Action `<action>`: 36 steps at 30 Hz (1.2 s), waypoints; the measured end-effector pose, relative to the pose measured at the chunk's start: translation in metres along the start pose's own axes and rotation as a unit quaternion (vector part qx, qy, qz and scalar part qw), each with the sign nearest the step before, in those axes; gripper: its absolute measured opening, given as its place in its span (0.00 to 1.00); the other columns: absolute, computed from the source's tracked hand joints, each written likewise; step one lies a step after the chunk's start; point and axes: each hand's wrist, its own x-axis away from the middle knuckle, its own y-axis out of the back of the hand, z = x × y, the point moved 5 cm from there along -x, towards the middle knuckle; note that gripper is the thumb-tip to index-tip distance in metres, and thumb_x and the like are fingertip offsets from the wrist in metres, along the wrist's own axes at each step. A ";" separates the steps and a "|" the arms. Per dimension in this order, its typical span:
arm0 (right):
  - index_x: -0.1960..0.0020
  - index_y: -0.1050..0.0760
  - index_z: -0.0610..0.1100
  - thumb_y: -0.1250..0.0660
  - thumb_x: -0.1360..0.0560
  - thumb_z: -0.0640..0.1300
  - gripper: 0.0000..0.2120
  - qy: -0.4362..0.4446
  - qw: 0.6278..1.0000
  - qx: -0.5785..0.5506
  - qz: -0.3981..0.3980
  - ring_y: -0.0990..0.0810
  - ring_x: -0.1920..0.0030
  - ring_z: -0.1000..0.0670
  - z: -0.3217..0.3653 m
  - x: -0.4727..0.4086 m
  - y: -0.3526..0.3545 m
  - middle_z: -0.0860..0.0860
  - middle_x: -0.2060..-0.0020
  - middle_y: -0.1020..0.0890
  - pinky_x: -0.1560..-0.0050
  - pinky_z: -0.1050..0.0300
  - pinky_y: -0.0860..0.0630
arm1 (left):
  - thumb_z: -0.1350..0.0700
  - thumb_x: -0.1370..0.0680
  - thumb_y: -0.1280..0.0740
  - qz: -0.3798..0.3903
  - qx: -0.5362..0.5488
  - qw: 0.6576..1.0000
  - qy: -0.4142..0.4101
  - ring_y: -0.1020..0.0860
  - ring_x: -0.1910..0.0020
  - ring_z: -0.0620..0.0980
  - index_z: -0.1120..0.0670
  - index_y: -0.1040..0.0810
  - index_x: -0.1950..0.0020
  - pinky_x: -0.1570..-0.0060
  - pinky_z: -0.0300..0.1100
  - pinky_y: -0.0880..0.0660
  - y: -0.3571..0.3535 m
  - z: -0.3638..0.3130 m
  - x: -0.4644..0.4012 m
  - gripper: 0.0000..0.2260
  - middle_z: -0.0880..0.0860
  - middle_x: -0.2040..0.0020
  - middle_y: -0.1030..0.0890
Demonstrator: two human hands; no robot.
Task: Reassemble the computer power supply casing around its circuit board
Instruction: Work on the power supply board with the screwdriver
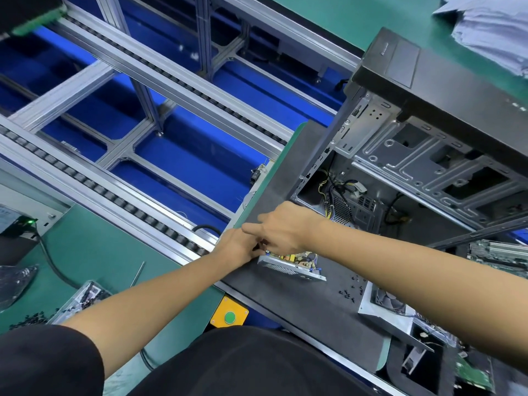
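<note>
Both hands meet at the left end of the power supply base (291,265), which lies on the dark mat (285,304) on the table, circuit board inside. Left hand (238,245) and right hand (281,231) have fingers curled on something small there; cannot tell what. Casing cover (383,315) lies nearby right, loose screws (353,291) between. Open computer case (414,155) behind.

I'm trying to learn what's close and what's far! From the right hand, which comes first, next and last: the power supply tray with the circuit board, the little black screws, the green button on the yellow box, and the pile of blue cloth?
From the right hand:
1. Silver metal power supply tray holding the circuit board, just below it.
2. Small black screws on the dark mat and round green button on the yellow box: too close to call.
3. Pale blue cloth pile, far top right corner.
</note>
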 end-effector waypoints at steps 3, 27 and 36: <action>0.40 0.35 0.48 0.44 0.19 0.50 0.10 0.012 1.000 -0.012 0.022 0.30 0.71 0.44 -0.001 0.000 0.001 0.48 0.59 0.21 0.68 0.52 0.32 | 0.42 0.16 0.41 0.027 -0.026 0.999 -0.009 0.21 0.47 0.52 0.50 0.23 0.42 0.46 0.46 0.22 -0.002 0.000 -0.002 0.14 0.50 0.49 0.20; 0.38 0.34 0.47 0.42 0.20 0.56 0.16 -0.023 0.999 0.026 -0.032 0.28 0.72 0.43 -0.001 0.014 -0.001 0.50 0.62 0.23 0.74 0.54 0.41 | 0.46 0.27 0.22 -0.088 0.404 0.909 -0.045 0.19 0.61 0.40 0.39 0.17 0.54 0.58 0.43 0.22 0.041 -0.001 0.022 0.06 0.40 0.60 0.16; 0.45 0.27 0.47 0.45 0.19 0.56 0.14 -0.026 0.999 0.034 -0.006 0.30 0.70 0.44 -0.013 0.015 0.001 0.49 0.68 0.23 0.67 0.54 0.31 | 0.49 0.34 0.17 -0.036 0.419 0.904 -0.078 0.16 0.53 0.43 0.51 0.19 0.50 0.50 0.44 0.19 0.057 0.004 0.017 0.18 0.45 0.56 0.14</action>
